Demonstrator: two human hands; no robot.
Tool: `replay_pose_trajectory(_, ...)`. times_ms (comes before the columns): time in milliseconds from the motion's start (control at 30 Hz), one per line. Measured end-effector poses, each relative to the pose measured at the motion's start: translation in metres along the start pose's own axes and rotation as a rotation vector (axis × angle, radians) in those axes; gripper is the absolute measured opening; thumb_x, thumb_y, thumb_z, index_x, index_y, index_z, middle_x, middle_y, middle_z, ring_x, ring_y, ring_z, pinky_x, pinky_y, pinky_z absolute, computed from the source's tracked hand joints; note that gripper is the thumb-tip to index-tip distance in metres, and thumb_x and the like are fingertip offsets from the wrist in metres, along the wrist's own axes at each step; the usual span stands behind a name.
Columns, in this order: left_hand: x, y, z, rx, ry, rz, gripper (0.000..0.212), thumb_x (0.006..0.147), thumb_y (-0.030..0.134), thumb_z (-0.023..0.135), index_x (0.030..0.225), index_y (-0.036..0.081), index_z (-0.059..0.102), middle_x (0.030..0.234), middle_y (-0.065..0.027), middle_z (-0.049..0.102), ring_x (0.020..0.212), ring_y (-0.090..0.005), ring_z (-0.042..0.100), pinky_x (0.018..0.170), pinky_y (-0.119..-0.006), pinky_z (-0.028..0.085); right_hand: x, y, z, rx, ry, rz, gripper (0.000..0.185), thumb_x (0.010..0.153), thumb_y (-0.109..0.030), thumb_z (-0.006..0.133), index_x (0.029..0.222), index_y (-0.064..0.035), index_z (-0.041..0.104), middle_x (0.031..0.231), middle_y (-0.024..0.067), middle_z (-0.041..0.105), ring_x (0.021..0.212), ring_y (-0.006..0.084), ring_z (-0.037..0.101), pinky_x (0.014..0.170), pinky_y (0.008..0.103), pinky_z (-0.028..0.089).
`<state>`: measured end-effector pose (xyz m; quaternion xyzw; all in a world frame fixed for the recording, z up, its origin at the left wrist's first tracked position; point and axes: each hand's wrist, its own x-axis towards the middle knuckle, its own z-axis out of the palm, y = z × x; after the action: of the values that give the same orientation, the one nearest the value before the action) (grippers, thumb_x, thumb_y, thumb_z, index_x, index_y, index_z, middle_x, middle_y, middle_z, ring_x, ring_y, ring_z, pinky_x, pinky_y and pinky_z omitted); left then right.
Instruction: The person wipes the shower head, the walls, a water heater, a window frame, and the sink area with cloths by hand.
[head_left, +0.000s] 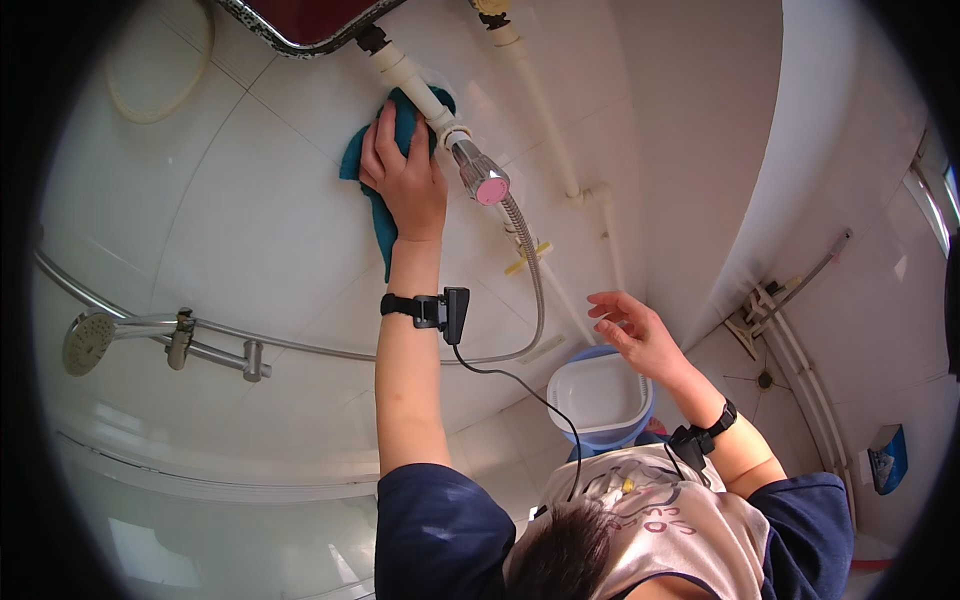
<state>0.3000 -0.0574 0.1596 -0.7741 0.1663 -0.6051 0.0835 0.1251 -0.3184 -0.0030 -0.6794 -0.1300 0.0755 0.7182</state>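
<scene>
My left hand (403, 169) presses a teal cloth (384, 217) flat against the white tiled wall. Part of the cloth reaches behind a white plastic pipe (409, 79), close to a chrome valve knob with a pink cap (484, 176). A flexible metal shower hose (537, 292) hangs in a loop from this valve. My right hand (634, 330) is raised at the right with its fingers apart and slightly bent, holding nothing. Below it, seen from above, is a white basin (600, 394) on a blue tub.
A hand shower (90, 343) sits on a chrome rail at the left. The rim of a dark red appliance (300, 51) juts in at the top. A yellow-handled valve (527, 259) and further white pipes (551, 120) run along the wall. More pipes (810, 382) stand at the right.
</scene>
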Motion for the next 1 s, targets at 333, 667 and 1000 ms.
replay_pose_trajectory(333, -0.154, 0.019, -0.037, -0.188, -0.582, -0.023, 0.043, 0.078, 0.003, 0.068, 0.118, 0.017, 0.071, 0.133, -0.0058, 0.054, 0.118, -0.029, 0.051, 0.096, -0.044, 0.042, 0.013, 0.027, 0.004, -0.096, -0.221, 0.041, 0.032, 0.098, -0.016, 0.059, 0.128, -0.0064, 0.059, 0.115, 0.0102, 0.064, 0.1, 0.0214, 0.064, 0.088, 0.035, 0.052)
replay_pose_trajectory(667, -0.169, 0.138, -0.125, -1.45, -0.735, -0.805, 0.06, 0.104, 0.041, 0.044, 0.155, 0.01, 0.032, 0.159, -0.0173, 0.025, 0.146, -0.0323, 0.023, 0.118, -0.045, 0.022, 0.01, 0.058, 0.071, 0.37, 0.079, -0.173, 0.066, 0.101, -0.03, 0.06, 0.153, -0.0083, 0.025, 0.133, 0.009, 0.05, 0.119, 0.0185, 0.049, 0.099, 0.0328, 0.044)
replay_pose_trajectory(1000, -0.144, 0.146, -0.136, -1.225, -0.628, -0.668, 0.057, 0.093, 0.025, 0.069, 0.143, 0.007, 0.048, 0.158, -0.0154, 0.028, 0.141, -0.0333, 0.036, 0.111, -0.045, 0.037, 0.143, -0.106, 0.009, -0.186, 0.572, -0.897, 0.042, 0.088, -0.007, 0.067, 0.129, -0.0089, 0.057, 0.117, 0.0111, 0.058, 0.098, 0.0262, 0.062, 0.084, 0.0337, 0.051)
